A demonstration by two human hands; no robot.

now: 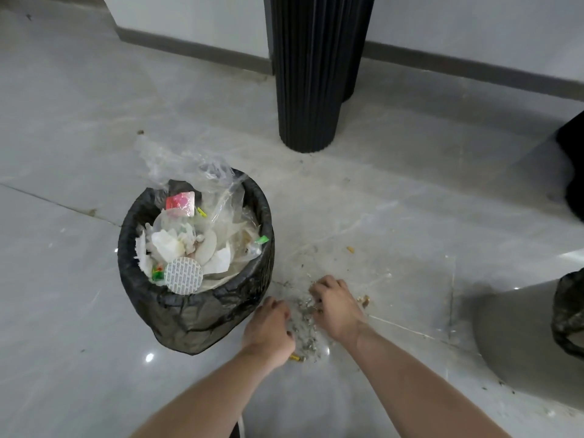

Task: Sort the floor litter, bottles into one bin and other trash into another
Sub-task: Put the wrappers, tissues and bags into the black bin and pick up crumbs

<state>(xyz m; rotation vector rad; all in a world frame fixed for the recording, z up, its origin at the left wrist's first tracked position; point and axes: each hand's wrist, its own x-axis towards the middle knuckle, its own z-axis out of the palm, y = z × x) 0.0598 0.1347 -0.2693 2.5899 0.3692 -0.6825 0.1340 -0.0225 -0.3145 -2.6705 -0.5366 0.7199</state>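
Observation:
A small pile of crumbs and scraps (305, 324) lies on the grey tiled floor. My left hand (270, 327) rests at its left side with curled fingers. My right hand (336, 306) is at its right side, fingers bent down onto the scraps. The pile sits between both hands. Just left of them stands a bin lined with a black bag (142, 298), filled with tissues, clear plastic, a pink wrapper and a round foil lid (183, 275). No bottle is in view.
A black ribbed column (311, 74) rises behind the pile. Another black-bagged bin (568, 314) shows at the right edge, next to a round grey base (512, 339). More crumbs (350, 249) are scattered beyond my right hand. A wall skirting runs along the back.

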